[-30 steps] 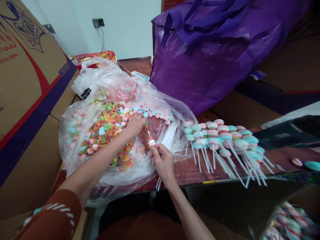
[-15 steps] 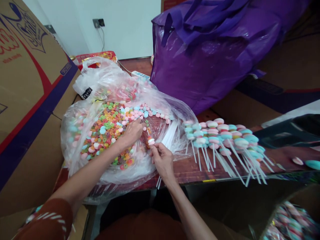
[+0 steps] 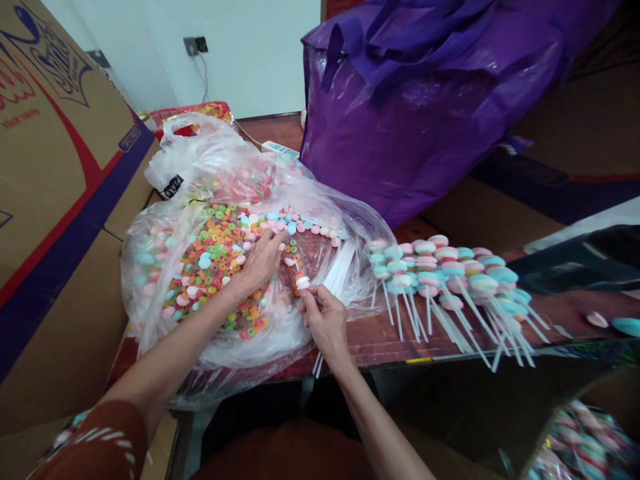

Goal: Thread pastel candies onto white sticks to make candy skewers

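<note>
My right hand (image 3: 325, 319) pinches a candy skewer (image 3: 302, 282), with pink and white pieces and an orange one threaded near my fingertips. My left hand (image 3: 264, 261) is over the candy pile, its fingers loosely bent and slightly apart beside the pink and blue marshmallows (image 3: 292, 228); nothing shows in them. Ring-shaped gummies (image 3: 220, 230) in green, orange and red spread under and left of that hand. All this lies on an opened clear plastic bag (image 3: 227, 357). White sticks (image 3: 340, 270) lie in a bundle just beyond my right hand.
Finished marshmallow skewers (image 3: 450, 267) lie in a row on the wooden table (image 3: 370, 347), their sticks over the front edge. A purple bag (image 3: 415, 127) stands behind. Cardboard boxes (image 3: 55, 220) flank the left side. Wrapped sweets (image 3: 583, 443) fill a container at lower right.
My left hand has moved a little left and up, away from the skewer's upper end toward the marshmallows. My right hand stays in place, holding the skewer.
</note>
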`<state>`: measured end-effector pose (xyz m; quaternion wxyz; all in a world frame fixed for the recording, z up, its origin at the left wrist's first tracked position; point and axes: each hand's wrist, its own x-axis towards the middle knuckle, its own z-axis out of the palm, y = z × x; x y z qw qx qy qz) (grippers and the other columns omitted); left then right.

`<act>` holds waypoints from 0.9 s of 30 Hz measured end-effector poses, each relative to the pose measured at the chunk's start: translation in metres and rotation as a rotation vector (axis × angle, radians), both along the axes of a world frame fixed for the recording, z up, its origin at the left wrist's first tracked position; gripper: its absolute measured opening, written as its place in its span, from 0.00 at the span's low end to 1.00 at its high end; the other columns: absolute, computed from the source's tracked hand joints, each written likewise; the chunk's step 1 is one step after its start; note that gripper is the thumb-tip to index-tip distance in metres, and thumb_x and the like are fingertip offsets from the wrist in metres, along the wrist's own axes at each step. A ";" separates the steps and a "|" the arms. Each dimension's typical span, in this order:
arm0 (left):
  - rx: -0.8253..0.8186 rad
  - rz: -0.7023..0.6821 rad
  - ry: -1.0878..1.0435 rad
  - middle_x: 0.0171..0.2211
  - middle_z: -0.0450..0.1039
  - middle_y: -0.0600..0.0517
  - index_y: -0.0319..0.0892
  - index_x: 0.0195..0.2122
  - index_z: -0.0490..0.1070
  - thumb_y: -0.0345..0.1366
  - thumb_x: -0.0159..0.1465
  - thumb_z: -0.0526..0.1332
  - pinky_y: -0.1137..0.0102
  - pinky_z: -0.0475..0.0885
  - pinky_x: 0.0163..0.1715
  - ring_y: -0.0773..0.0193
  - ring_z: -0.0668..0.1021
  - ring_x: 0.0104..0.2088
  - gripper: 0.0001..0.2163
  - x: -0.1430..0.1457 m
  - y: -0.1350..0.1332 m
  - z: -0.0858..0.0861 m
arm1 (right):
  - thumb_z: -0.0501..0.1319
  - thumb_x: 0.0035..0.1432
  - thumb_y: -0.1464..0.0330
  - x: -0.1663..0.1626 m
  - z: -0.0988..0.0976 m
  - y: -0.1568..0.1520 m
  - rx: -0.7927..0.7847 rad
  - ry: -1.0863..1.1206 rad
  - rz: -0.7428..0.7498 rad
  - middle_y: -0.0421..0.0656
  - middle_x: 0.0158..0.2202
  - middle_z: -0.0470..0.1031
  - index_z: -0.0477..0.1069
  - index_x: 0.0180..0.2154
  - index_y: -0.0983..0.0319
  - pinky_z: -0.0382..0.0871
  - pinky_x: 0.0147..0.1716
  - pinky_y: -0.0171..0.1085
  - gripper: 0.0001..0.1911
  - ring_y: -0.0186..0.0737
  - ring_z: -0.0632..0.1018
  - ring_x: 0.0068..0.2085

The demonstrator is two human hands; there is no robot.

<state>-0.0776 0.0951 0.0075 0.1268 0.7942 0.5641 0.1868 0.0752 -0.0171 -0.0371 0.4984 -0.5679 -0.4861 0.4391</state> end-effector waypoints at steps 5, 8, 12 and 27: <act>0.037 -0.176 -0.073 0.42 0.68 0.47 0.41 0.46 0.76 0.28 0.66 0.51 0.68 0.70 0.42 0.61 0.73 0.40 0.15 -0.001 0.008 -0.007 | 0.59 0.63 0.57 0.000 0.000 -0.001 0.007 -0.005 -0.005 0.35 0.21 0.69 0.70 0.31 0.60 0.60 0.20 0.31 0.14 0.30 0.66 0.18; 0.044 -0.281 -0.039 0.39 0.71 0.48 0.42 0.44 0.77 0.26 0.65 0.52 0.69 0.70 0.41 0.62 0.74 0.40 0.15 -0.003 0.008 -0.011 | 0.59 0.63 0.57 0.000 0.000 -0.001 0.009 -0.014 -0.006 0.35 0.21 0.69 0.70 0.31 0.60 0.60 0.20 0.31 0.14 0.30 0.66 0.18; 0.062 -0.320 0.044 0.37 0.72 0.48 0.41 0.41 0.78 0.27 0.65 0.53 0.70 0.70 0.36 0.62 0.75 0.37 0.13 -0.006 0.006 -0.016 | 0.59 0.63 0.57 0.000 -0.001 -0.001 0.010 -0.021 -0.013 0.35 0.21 0.69 0.70 0.31 0.60 0.60 0.21 0.31 0.14 0.30 0.67 0.18; 0.023 -0.347 0.111 0.47 0.71 0.45 0.39 0.46 0.72 0.28 0.68 0.52 0.67 0.72 0.47 0.58 0.74 0.48 0.11 0.002 -0.014 -0.016 | 0.59 0.63 0.57 0.000 -0.001 -0.001 0.013 -0.040 -0.039 0.35 0.21 0.69 0.70 0.30 0.60 0.61 0.21 0.31 0.15 0.31 0.66 0.18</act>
